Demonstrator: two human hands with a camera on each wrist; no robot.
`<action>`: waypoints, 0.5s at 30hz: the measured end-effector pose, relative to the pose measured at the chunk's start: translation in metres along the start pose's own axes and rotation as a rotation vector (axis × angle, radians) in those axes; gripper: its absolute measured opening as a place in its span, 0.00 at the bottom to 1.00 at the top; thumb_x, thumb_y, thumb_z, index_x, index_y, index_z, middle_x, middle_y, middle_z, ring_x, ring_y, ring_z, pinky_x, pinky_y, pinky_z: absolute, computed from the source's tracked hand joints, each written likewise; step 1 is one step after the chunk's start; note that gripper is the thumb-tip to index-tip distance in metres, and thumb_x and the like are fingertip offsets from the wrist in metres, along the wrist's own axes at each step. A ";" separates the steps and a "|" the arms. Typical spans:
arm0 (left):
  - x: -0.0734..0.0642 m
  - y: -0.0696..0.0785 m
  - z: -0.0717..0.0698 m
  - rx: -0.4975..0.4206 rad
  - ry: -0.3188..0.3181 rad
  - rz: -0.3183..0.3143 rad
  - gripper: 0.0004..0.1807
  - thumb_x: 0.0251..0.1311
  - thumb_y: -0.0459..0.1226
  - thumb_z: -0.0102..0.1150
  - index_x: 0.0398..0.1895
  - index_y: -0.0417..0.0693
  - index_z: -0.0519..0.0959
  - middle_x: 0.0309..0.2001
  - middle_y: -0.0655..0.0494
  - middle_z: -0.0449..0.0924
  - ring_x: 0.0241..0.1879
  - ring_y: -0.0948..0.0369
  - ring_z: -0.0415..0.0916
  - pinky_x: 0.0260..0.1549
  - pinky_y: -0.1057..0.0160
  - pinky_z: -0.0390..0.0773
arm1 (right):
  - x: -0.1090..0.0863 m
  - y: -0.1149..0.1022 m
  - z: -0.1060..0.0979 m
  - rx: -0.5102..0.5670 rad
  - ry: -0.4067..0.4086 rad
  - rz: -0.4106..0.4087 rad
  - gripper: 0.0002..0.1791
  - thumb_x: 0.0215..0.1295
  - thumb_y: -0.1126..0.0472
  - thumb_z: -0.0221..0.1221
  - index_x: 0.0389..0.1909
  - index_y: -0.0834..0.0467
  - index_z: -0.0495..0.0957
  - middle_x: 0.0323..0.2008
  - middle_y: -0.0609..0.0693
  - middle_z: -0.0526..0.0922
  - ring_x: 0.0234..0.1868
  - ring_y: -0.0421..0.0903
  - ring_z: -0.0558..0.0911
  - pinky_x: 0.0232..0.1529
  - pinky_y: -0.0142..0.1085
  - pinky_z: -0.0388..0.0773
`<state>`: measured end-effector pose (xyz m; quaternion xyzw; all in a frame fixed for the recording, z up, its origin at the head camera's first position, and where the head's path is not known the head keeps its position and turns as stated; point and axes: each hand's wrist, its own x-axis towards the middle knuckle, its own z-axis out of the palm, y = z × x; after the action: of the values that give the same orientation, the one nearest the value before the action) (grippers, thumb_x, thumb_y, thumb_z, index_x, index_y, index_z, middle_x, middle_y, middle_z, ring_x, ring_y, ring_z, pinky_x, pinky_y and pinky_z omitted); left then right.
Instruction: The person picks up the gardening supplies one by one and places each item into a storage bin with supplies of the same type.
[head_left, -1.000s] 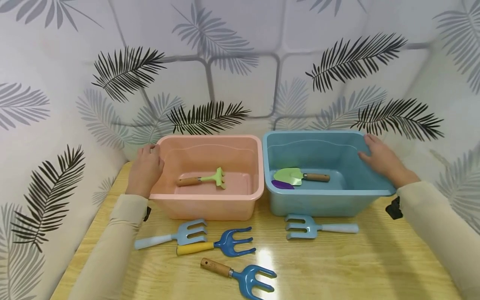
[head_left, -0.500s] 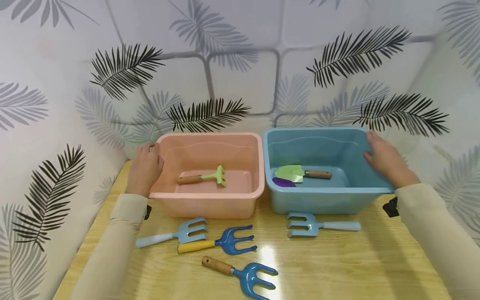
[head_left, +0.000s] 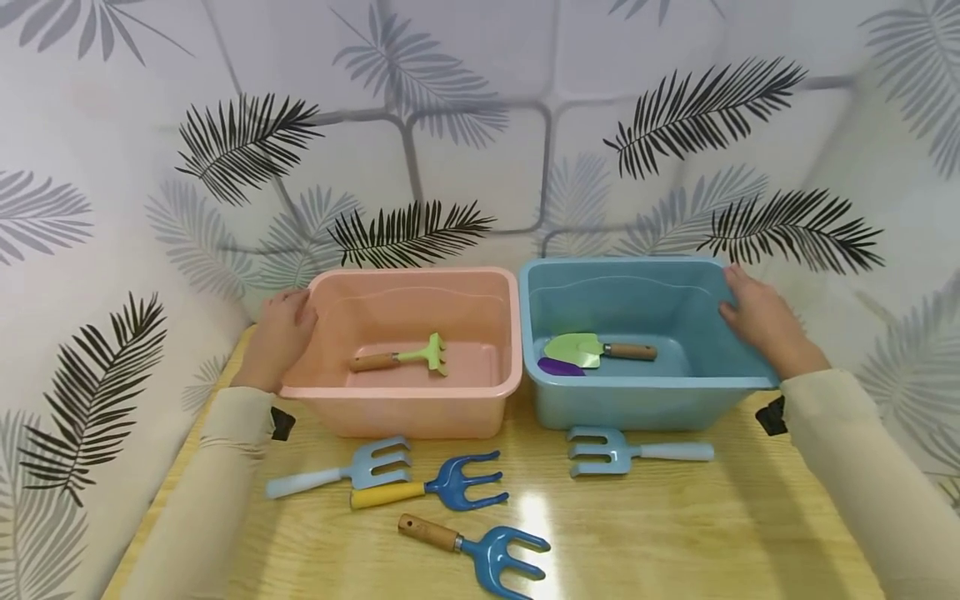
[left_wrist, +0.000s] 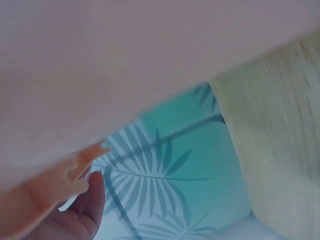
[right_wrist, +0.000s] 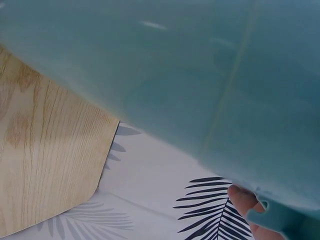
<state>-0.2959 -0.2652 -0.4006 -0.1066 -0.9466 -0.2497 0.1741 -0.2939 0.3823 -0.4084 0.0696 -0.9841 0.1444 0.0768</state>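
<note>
My left hand (head_left: 277, 342) grips the left rim of a pink plastic bin (head_left: 405, 417); in the left wrist view its fingers (left_wrist: 92, 200) curl under the rim. A small green rake (head_left: 433, 354) with a wooden handle lies inside. On the other side, my right hand (head_left: 772, 321) holds the right rim of a blue bin (head_left: 645, 408), a fingertip showing below its edge in the right wrist view. That bin contains a green trowel (head_left: 573, 350) and a purple blade-like piece (head_left: 560, 367), partly hidden by the front wall.
On the wooden table (head_left: 637, 542) before the bins lie a pale blue hand fork (head_left: 375, 463), a yellow-handled blue fork (head_left: 457, 482), a wooden-handled blue fork (head_left: 491, 554) and another pale blue fork (head_left: 611, 452). A leaf-patterned wall covering (head_left: 480, 183) stands close behind the bins.
The head view has shifted slightly. My left hand and the pink bin's left rim sit a little further left; both hands stay on the rims, and the tools lie as before.
</note>
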 end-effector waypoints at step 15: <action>-0.114 -0.047 -0.030 -0.076 0.036 -0.267 0.18 0.65 0.33 0.39 0.53 0.33 0.70 0.48 0.36 0.72 0.45 0.43 0.70 0.39 0.45 0.71 | -0.007 -0.006 -0.001 -0.012 -0.005 0.016 0.34 0.62 0.69 0.53 0.65 0.76 0.50 0.66 0.71 0.50 0.64 0.68 0.54 0.62 0.58 0.51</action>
<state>-0.1969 -0.3342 -0.4401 0.0182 -0.9388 -0.3084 0.1522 -0.2860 0.3777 -0.4073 0.0614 -0.9856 0.1389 0.0739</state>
